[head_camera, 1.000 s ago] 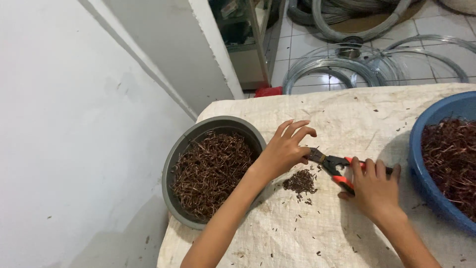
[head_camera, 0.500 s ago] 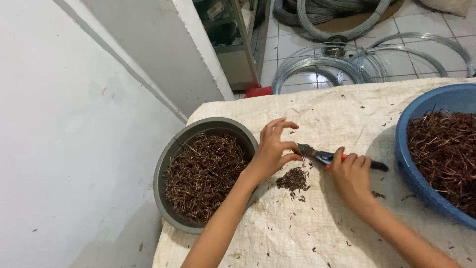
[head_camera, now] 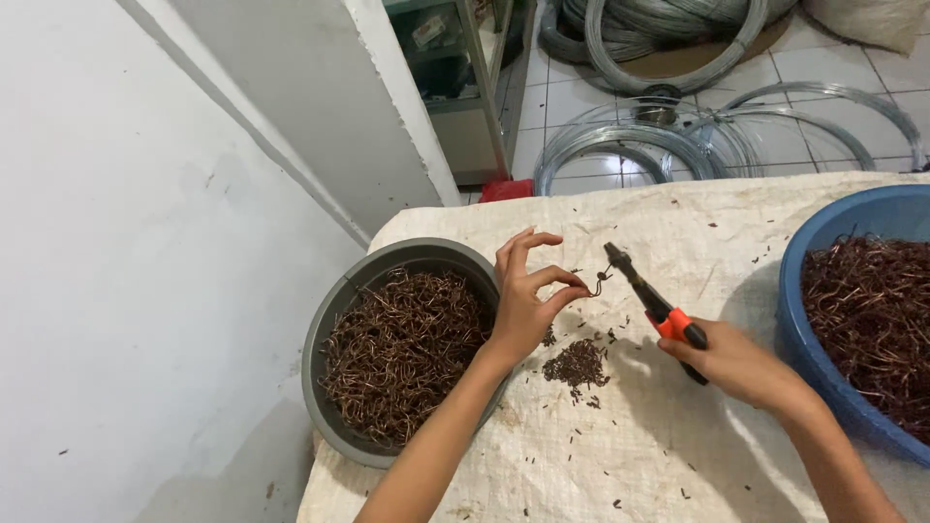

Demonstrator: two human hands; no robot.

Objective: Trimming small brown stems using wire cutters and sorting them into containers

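While the left hand (head_camera: 523, 305) pinches a small bent piece of brown wire (head_camera: 598, 283) between thumb and forefinger, the other fingers (head_camera: 511, 250) fan upward, leaving the piece open to view and to the tool.

Item, tool: black-nosed cutting pliers with orange handles (head_camera: 655, 308), gripped by the right hand (head_camera: 741, 366), fingers wrapped around the handles; nose slanted up toward the wire piece, tip just beside it. Whether the nose is parted cannot be told.

Item, left container: round grey plastic basin (head_camera: 334, 320), at the left edge of the tabletop, filled with a tangle of thin brown wire pieces (head_camera: 402, 349); it sits right by the left forearm, within easy reach of that hand.

Item, right container: round blue plastic basin (head_camera: 823, 232), at the right edge, holding darker brown wire pieces (head_camera: 872, 310); likewise close to the right arm.

Item, residue: small heap of dark wire offcuts (head_camera: 576, 363), lying near the middle of the tabletop, directly below the pinched piece, with stray bits scattered around, apparently where trimmings fall.

Item, surface: tabletop covered with a white woven sack cloth (head_camera: 620, 446), apparently to catch the bits.

Item, background: coils of grey steel wire (head_camera: 668, 145) on the tiled floor beyond the far edge.
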